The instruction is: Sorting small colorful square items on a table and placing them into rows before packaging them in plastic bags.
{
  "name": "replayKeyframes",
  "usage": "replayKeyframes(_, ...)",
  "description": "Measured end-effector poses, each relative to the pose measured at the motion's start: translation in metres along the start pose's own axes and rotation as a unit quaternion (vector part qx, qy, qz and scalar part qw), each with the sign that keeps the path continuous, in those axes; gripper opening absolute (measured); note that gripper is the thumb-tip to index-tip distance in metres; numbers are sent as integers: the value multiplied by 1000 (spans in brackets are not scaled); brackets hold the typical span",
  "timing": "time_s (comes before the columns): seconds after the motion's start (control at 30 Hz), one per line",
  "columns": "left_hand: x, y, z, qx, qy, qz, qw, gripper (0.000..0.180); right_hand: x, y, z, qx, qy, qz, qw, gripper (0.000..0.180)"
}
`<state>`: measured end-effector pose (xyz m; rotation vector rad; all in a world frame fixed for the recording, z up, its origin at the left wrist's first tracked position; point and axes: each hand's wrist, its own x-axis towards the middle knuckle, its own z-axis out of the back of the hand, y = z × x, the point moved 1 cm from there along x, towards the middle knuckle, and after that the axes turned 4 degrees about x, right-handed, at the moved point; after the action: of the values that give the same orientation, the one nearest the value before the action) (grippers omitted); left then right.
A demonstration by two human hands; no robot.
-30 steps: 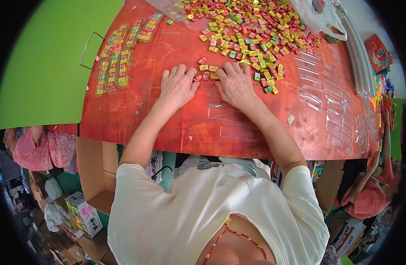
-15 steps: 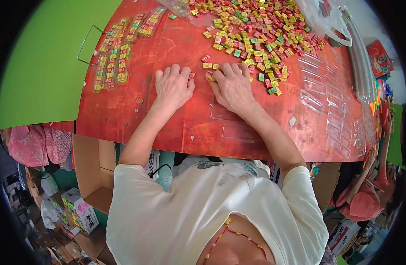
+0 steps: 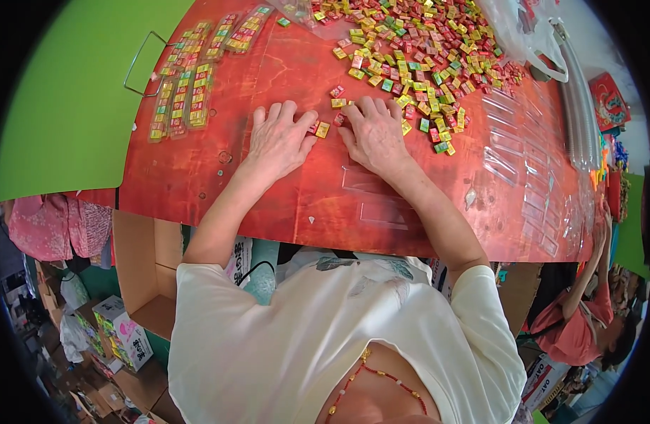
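Observation:
Both my hands rest on the red tabletop, fingers bent. Between the thumb and forefinger of my left hand is a small red box, with a small yellow box beside it. The curled fingers of my right hand close around another small red box; its far part is hidden. Just beyond those fingers lies a loose yellow box. A big heap of tiny red, yellow and green boxes spreads past my right hand. Clear plastic trays lie near my right forearm.
Filled clear strips lie at the far left, near a metal handle. More clear trays cover the right side, by a stacked row of plastic and a white bag. Another person sits at right.
A yellow box now shows next to the red one at my left fingertips. My left hand has shifted slightly right. My right hand has barely moved.

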<state>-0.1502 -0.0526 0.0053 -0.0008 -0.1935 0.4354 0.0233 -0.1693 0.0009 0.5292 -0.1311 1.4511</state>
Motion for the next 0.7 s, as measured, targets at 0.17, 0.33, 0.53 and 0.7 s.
replayKeyframes(0.17, 0, -11, 1, -27, 7, 25, 999, 45, -4, -6, -2, 2, 1, 22, 1000, 29)
replayKeyframes(0.33, 2, -15, -4, -1, -12, 20, 1000, 38, -2, -17, 8, 49, 1, 24, 999, 29)
replayKeyframes(0.53, 2, -18, -9, -8, -32, 5, 999, 43, 10, -32, 0, -56, 8, -14, 998, 19)
replayKeyframes(0.7, 4, -23, -9, -20, -23, 1, 1000, 43, -3, -22, 8, -62, -11, -5, 998, 17)
